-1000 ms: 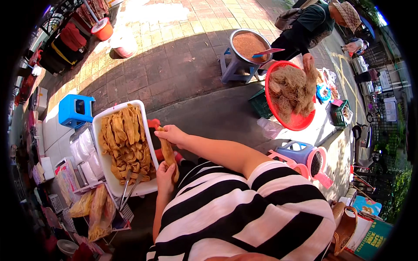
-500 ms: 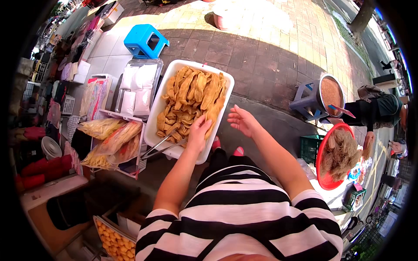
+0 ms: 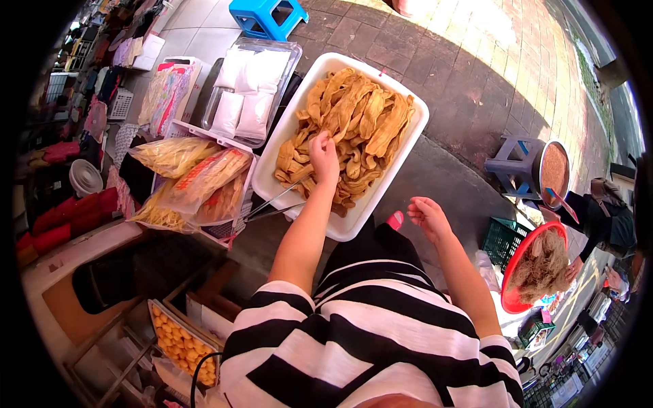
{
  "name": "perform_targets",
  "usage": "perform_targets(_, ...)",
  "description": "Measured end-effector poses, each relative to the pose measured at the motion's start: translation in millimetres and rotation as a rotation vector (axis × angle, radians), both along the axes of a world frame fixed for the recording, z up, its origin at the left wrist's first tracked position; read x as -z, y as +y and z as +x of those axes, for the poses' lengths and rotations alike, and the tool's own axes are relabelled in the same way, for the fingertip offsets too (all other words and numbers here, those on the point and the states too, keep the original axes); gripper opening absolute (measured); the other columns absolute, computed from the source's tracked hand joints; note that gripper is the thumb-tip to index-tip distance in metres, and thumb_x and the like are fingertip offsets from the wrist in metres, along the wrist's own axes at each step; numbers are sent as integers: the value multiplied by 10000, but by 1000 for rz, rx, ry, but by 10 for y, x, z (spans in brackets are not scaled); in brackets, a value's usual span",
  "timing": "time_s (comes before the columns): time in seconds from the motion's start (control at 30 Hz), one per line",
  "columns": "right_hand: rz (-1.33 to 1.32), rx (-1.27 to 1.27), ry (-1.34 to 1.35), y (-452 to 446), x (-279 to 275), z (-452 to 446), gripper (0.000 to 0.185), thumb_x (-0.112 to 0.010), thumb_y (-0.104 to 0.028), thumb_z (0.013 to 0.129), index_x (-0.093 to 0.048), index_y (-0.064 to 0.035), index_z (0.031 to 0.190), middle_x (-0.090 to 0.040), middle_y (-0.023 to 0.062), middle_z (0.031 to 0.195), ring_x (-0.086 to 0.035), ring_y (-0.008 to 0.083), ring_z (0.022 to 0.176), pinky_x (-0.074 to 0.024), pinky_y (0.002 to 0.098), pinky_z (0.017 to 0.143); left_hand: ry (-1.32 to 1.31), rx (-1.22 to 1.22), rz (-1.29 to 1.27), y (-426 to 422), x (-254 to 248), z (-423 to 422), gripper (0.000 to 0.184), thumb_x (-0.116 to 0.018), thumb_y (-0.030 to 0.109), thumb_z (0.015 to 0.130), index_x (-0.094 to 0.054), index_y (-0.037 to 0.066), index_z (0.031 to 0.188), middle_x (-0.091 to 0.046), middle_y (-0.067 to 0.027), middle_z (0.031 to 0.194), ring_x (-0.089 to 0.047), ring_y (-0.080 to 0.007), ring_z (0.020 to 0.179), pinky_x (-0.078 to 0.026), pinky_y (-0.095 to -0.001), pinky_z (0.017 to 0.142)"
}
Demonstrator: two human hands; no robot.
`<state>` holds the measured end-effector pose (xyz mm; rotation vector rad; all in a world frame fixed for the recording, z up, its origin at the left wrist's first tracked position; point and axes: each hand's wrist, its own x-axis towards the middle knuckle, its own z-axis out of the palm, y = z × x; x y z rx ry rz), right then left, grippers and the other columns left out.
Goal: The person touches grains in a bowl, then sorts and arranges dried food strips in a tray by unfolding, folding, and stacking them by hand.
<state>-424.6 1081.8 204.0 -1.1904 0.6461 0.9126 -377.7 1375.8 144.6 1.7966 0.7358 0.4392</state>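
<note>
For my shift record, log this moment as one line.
left hand: at brown strips | right hand: outside white tray, seemingly empty | tongs: across tray rim

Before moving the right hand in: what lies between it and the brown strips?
Head view: the tub's rim and dark ground lie between the right hand and brown strips.

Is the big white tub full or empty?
Mostly full, it seems: brown strips lie heaped over most of the tub, with bare white showing around the edges.
</note>
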Motion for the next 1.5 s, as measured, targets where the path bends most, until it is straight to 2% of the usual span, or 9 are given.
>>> perform_targets(0.1,-102,-1,27,-52,61,-47,158,-515,-192,896,-547,-70,991,-587,10,804,-547,82,702,-433,198,601,15,-295,-1,494,558,-258,209,-516,106,837,-581,-19,992,-526,-151,999,-521,-268,939,-413,-336,840)
perform_targets(0.17,-124,-20,4,-8,67,-58,157,-515,-186,894,-550,-68,991,-585,6,808,-539,77,702,-426,194,599,322,-343,331,922,942,-397,312,-536,99,779,-548,-7,1072,-547,-182,1094,-508,-333,1021,-391,-400,887)
perform_targets(0.4,-177,-157,-25,343,91,-69,189,-528,-188,876,-557,-61,1013,-583,3,837,-532,79,744,-422,200,663,1050,-44,421,1077,571,-241,412,-632,270,762,-525,67,1104,-557,-139,1068,-492,-309,1073,-381,-450,910)
perform_targets(0.6,-142,-300,-81,697,2,90,206,-535,-211,872,-559,-67,1018,-577,6,881,-532,84,795,-422,236,712,643,108,648,983,425,-455,320,-650,233,725,-577,63,987,-554,-123,913,-516,-311,943,-413,-461,795)
perform_targets(0.77,-71,-413,-205,1265,-325,367,380,-588,-282,848,-488,-19,1104,-561,19,880,-536,97,766,-432,233,641,180,465,489,298,-547,-604,306,-599,58,759,-566,44,1063,-526,-118,851,-533,-308,806,-438,-389,710)
perform_targets(0.97,-103,-279,-408,1493,10,474,463,-648,-150,790,-417,25,1151,-547,43,859,-525,105,729,-442,230,638,-67,699,369,-358,-1005,-799,312,-578,8,733,-589,31,1045,-517,-143,962,-521,-293,897,-437,-359,786)
perform_targets(1.13,247,-115,-410,1355,-343,596,372,-585,-26,820,-410,43,1141,-601,107,977,-588,141,873,-477,244,763,-85,360,120,-192,-1051,-826,358,-627,111,767,-521,-7,1088,-507,-165,1077,-494,-272,1014,-391,-353,880)
perform_targets(1.3,195,-135,-538,1348,-464,629,364,-566,-4,835,-401,-1,1159,-607,102,959,-591,136,849,-483,244,732,213,621,-711,-115,-838,-784,293,-647,165,786,-539,-19,988,-585,-125,908,-568,-199,805,-444,-301,729)
perform_targets(1.5,-262,-262,-827,1268,-163,612,192,-511,-120,885,-494,-1,1034,-611,78,903,-589,139,779,-476,257,690,92,662,-15,-355,-1176,-743,202,-643,144,796,-555,-6,896,-581,-86,809,-542,-131,718,-430,-264,658)
